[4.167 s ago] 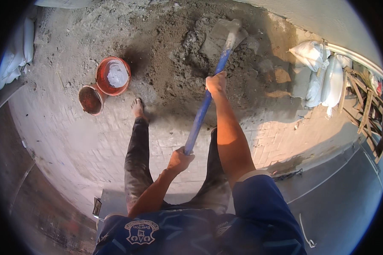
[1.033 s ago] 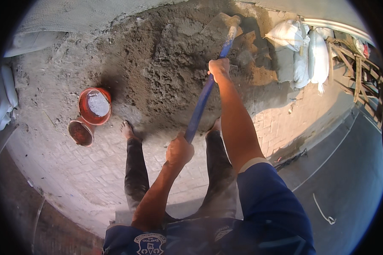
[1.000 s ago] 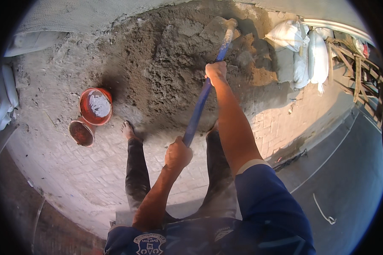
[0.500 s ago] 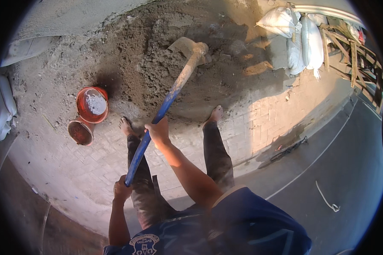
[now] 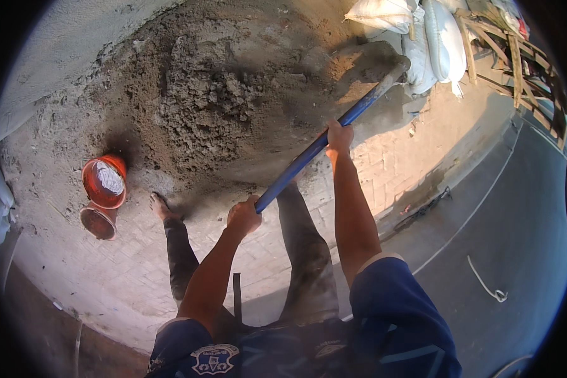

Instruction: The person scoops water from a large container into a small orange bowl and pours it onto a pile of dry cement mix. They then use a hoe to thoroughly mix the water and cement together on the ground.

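A long-handled hoe (image 5: 305, 157) with a blue handle is held in both hands, slanting up to the right. Closed around the butt end of the handle is my left hand (image 5: 244, 215). My right hand (image 5: 339, 137) grips it farther up. The hoe's head, smeared with grey and partly blurred, is at the far right beside the white sacks (image 5: 446, 41). Left of it spreads a rough heap of wet grey mortar (image 5: 211, 104), lumpy in the middle and smeared thin on its right side.
An orange bucket (image 5: 87, 179) with white material inside stands left of my bare foot (image 5: 160, 206), touching a second bucket (image 5: 98, 222). Wooden pieces (image 5: 516, 72) are stacked at the far right. A paved strip (image 5: 145, 264) runs beneath me, and more sacks (image 5: 0, 201) lie at the left edge.
The hoe's head has swung from the mortar heap rightward to beside the sacks. Both hands have moved right and forward with the handle, and my right foot is now behind it.
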### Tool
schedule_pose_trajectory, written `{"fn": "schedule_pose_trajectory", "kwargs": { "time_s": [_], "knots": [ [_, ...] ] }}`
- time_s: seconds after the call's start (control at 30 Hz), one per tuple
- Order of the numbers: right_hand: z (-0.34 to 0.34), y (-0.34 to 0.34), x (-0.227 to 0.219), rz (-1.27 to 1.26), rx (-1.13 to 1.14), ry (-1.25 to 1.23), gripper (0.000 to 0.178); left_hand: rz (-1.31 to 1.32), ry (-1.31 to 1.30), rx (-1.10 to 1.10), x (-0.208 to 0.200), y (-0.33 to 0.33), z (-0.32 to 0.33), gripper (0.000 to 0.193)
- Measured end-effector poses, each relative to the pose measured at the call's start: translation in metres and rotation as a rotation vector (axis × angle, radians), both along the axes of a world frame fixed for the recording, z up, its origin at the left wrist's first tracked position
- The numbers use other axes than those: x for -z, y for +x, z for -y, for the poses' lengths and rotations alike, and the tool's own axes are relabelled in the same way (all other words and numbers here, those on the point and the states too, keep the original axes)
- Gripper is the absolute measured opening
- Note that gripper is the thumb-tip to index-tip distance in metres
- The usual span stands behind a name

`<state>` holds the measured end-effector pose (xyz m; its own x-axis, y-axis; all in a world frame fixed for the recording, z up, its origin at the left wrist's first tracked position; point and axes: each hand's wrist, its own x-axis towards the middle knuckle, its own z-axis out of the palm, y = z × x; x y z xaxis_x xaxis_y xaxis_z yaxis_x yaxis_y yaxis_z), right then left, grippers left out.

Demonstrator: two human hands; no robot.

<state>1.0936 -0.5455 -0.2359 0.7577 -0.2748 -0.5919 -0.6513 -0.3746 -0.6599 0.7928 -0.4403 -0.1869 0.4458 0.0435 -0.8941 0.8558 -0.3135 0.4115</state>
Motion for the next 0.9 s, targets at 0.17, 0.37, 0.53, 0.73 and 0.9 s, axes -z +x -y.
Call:
{"fn": "schedule_pose_trajectory", "kwargs": {
  "time_s": [0.17, 0.37, 0.53, 0.73, 0.9],
  "knots": [
    [0.019, 0.105, 0.050, -0.038, -0.170, -0.219, 0.020, -0.032, -0.011, 0.000, 0.041, 0.094, 0.039, 0.040],
    [-0.026, 0.117, 0.061, -0.029, -0.294, -0.475, 0.029, -0.031, -0.041, -0.049, 0.035, 0.099, 0.019, 0.037],
    [-0.022, 0.110, 0.053, -0.172, -0.118, -0.427, 0.027, -0.024, -0.067, 0.041, -0.056, 0.103, -0.048, 0.034],
    [-0.093, 0.006, 0.018, -0.338, 0.174, -0.081, 0.030, -0.007, 0.050, 0.179, -0.123, 0.042, -0.157, 0.031],
    [-0.149, -0.072, 0.013, -0.366, 0.247, 0.074, 0.011, -0.036, 0.190, 0.238, -0.160, -0.016, -0.208, 0.029]
  ]
}}
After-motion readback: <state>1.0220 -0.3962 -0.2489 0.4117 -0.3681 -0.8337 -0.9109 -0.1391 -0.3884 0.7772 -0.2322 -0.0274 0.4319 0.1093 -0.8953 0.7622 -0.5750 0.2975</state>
